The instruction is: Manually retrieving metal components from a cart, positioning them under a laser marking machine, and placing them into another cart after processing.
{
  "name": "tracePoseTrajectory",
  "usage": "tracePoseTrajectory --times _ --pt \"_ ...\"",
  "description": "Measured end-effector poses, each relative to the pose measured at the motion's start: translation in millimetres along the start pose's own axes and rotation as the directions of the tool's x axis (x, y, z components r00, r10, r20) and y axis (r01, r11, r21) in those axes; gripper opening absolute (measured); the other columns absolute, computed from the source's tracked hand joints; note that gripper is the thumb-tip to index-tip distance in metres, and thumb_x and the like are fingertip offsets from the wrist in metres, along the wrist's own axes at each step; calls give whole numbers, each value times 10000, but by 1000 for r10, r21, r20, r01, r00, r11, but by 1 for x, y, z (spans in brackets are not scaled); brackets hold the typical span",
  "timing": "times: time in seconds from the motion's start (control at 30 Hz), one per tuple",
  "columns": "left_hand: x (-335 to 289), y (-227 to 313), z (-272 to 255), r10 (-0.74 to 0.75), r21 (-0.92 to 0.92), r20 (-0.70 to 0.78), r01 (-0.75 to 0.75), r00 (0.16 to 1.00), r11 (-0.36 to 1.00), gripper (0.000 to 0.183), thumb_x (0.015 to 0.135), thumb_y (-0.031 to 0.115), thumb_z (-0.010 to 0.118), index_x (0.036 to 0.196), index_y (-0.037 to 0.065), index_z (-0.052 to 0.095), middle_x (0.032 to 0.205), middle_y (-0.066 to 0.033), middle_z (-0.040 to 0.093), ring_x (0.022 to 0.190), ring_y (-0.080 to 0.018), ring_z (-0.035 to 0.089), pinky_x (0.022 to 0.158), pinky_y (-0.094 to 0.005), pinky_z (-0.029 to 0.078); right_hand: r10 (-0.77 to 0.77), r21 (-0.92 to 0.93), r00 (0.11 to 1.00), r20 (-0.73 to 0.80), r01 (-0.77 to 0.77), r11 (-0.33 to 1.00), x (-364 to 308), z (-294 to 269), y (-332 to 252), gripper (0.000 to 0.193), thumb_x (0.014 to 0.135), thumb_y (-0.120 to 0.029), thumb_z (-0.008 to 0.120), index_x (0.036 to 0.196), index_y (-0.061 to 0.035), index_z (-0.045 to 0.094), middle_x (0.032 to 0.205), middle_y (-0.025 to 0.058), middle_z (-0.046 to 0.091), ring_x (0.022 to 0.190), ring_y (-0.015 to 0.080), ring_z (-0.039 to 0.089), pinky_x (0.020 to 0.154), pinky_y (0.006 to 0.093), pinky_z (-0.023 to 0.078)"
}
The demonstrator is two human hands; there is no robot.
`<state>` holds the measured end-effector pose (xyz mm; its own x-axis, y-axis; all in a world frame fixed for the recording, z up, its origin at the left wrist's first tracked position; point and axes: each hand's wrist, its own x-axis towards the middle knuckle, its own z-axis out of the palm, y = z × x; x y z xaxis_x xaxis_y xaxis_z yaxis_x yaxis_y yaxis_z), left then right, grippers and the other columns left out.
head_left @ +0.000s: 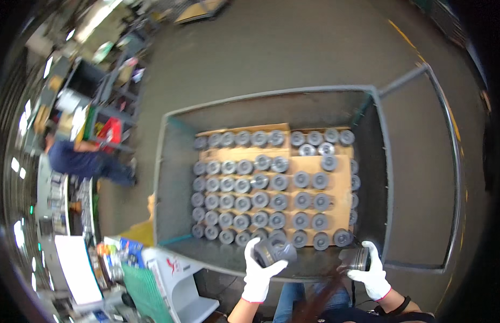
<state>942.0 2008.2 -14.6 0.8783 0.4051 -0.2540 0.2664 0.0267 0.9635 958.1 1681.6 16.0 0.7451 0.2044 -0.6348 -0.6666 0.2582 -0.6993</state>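
Both my hands wear white gloves and are at the near side of a large grey metal bin (162,177). My left hand (258,273) is closed round a grey metal piston (275,251), tilted with its hollow side partly showing. In my right hand (374,272) is another piston (357,259), lying sideways with its ring grooves visible. Inside the bin, rows of pistons (243,203) stand on brown cardboard sheets (336,185). One piston (343,237) stands at the near right corner of the cardboard, close to my right hand.
A metal frame (451,124) extends from the bin's right side. At lower left are a white moulded stand (177,282) and green mesh (142,293). A person in dark clothes (77,159) is at the left, beside shelving with a red crate (112,131). Grey floor surrounds the bin.
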Motion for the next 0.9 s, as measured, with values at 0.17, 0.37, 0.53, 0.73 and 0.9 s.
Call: tracePoseTrajectory --times 0.17,0.37,0.53,0.73,0.9 --pt "-158 -15 -127 -243 -261 -460 131 854 956 924 623 -4 894 1383 125 385 1231 -131 577 1110 -301 623 881 -463 574 -98 -548 960 262 232 803 17 52 41 1008 576 -225 952 1419 -109 410 1279 127 524 1180 253 540 1014 404 466" --pt "-351 -65 -211 -573 -643 -719 -63 393 763 969 569 37 923 1376 121 395 1268 -117 517 1143 -292 566 914 -460 556 1 -632 750 661 557 539 -9 234 110 1027 556 -374 944 1413 -122 436 1266 125 507 1178 289 538 1022 431 454" --pt "-480 -125 -238 -746 -672 -663 -392 -58 628 972 592 -3 884 1395 182 368 1291 -103 528 1112 -331 597 801 -517 586 312 -582 514 799 791 187 -71 403 206 1038 527 -398 936 1413 -139 460 1273 139 511 1172 332 558 1017 447 478" --pt "-519 -96 -274 -781 -562 -576 -577 -241 593 921 639 59 898 1389 183 377 1303 -121 520 1083 -321 608 760 -473 582 442 -122 56 895 985 121 -89 549 315 1034 495 -324 936 1400 -120 481 1237 145 521 1193 336 532 1029 446 459" --pt "-526 -109 -293 -829 -415 -451 -744 -332 524 892 663 40 876 1389 188 380 1286 -112 536 1070 -326 619 745 -499 580 472 250 -208 857 968 -26 -154 713 398 896 531 -343 879 1316 -112 515 1189 190 530 1106 396 537 957 482 477"
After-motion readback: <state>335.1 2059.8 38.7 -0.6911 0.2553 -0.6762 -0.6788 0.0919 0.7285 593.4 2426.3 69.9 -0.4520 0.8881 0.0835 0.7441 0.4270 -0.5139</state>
